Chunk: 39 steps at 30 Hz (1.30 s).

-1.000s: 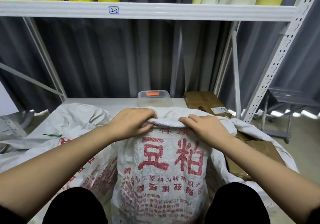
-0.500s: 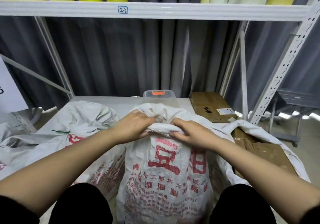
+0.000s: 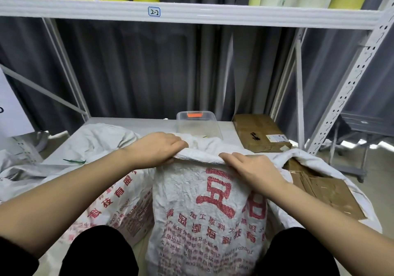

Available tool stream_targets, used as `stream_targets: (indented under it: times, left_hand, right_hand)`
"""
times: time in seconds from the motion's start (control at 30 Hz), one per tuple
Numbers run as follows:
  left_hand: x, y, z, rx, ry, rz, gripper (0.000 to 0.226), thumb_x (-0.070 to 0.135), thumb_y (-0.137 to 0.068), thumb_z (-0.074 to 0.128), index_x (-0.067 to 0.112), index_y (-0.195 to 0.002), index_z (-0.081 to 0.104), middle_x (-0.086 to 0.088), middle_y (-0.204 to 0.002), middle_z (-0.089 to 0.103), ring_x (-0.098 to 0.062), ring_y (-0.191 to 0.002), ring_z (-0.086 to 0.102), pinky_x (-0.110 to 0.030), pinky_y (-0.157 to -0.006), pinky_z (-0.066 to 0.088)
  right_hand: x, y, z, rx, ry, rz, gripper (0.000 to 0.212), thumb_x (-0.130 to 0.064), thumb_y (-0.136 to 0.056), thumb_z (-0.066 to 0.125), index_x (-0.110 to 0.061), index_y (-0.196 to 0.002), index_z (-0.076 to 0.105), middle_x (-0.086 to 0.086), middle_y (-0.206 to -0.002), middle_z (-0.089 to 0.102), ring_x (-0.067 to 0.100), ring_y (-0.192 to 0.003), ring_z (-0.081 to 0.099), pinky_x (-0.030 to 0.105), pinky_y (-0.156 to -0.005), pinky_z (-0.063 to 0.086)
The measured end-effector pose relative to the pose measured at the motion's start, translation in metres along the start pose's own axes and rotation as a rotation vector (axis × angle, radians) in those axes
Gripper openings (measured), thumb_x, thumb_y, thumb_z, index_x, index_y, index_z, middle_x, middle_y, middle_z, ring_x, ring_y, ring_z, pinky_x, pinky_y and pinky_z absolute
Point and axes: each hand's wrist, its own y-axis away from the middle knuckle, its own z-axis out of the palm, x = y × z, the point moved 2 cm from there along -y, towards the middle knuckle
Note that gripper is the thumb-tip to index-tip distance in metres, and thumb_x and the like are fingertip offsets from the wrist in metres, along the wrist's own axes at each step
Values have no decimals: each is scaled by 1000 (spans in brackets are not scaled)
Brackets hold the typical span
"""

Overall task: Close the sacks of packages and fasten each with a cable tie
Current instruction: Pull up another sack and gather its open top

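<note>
Between the person's knees, at 6 o'clock of the view, a white woven sack (image 3: pixel 204 211) with red print stands upright, its printed face toward the camera. Both hands sit on its top edge. The left hand (image 3: pixel 157 147) has its fingers curled over the rim from the left, gripping a fold of cloth; the right hand (image 3: pixel 249 167) grips the rim just beside it, fingers bent down over the bunched edge. Held so close together, they look set to gather the mouth into a neck narrow enough for a tie, and the knees on either side probably keep the sack from tipping meanwhile.

At 9 o'clock a green cable tie (image 3: pixel 74 161) lies on a second sack (image 3: pixel 102 143), near the left hand, likely left there for easy reach. At 12 o'clock a clear plastic tub (image 3: pixel 198 124) stands on the low shelf (image 3: pixel 132 124), with a cardboard box (image 3: pixel 260 130) at 1 o'clock. Flattened cardboard (image 3: pixel 324 192) shows at 3 o'clock inside another open sack (image 3: pixel 315 158), not yet closed. I judge the gathering step half done; no tie is on this sack.
</note>
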Motion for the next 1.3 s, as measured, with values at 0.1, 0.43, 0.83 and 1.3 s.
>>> stream_targets:
  times: [0.1,0.43,0.83,1.3]
  left_hand:
    - [6,1,6,126,-196,13,17,7,-86,40,8,-96,54,-7,-78,57,-26,-65,54,-37,-51,45]
    - [34,12,17,212,-117,-257,48,34,-71,45,12,-113,46,-9,-98,55,-25,-91,44,-39,-86,32]
    - [77,25,6,519,1632,-1205,34,9,-96,50,28,-124,46,2,-76,66,-7,-74,64,-18,-71,53]
    - [61,64,9,432,1837,-1236,46,-17,-81,31,2,-104,65,-6,-84,72,-13,-76,65,-16,-64,50]
  right_hand:
    - [-5,-7,-4,-12,-61,16,35,-25,-82,60,-21,-113,44,-3,-80,64,20,-50,56,24,-38,35]
    - [-45,-72,9,-450,-998,486,9,-30,-96,54,-23,-96,61,-7,-92,62,9,-85,56,25,-75,40]
    - [-115,-56,22,143,-121,173,10,-19,-83,47,-16,-92,44,0,-72,53,19,-57,56,28,-41,33]
    - [-63,-106,45,-209,-389,-66,52,-55,-94,27,-28,-129,54,-5,-124,60,14,-123,48,32,-108,19]
